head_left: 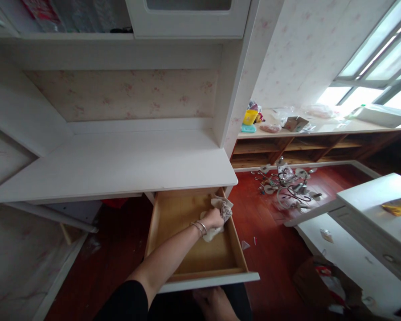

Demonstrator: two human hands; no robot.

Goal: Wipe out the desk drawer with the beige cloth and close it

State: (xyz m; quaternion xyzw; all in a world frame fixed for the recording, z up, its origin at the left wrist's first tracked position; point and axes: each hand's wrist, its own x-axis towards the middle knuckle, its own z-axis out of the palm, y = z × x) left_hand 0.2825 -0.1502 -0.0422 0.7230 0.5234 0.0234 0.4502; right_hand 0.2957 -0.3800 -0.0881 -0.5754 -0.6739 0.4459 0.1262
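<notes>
Left hand (pixel 213 219): grasping crumpled beige cloth (pixel 226 207), two o'clock in white-fronted wooden drawer (pixel 177 218); rim (pixel 239 244) could snag it. Right hand (pixel 215 302): grip unclear.

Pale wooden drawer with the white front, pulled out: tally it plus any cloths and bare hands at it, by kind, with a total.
Pulled-out drawer: 1
Crumpled beige cloth: 1, seemingly one piece
Bare hands: 2, left hand and right hand
Total: 4
</notes>
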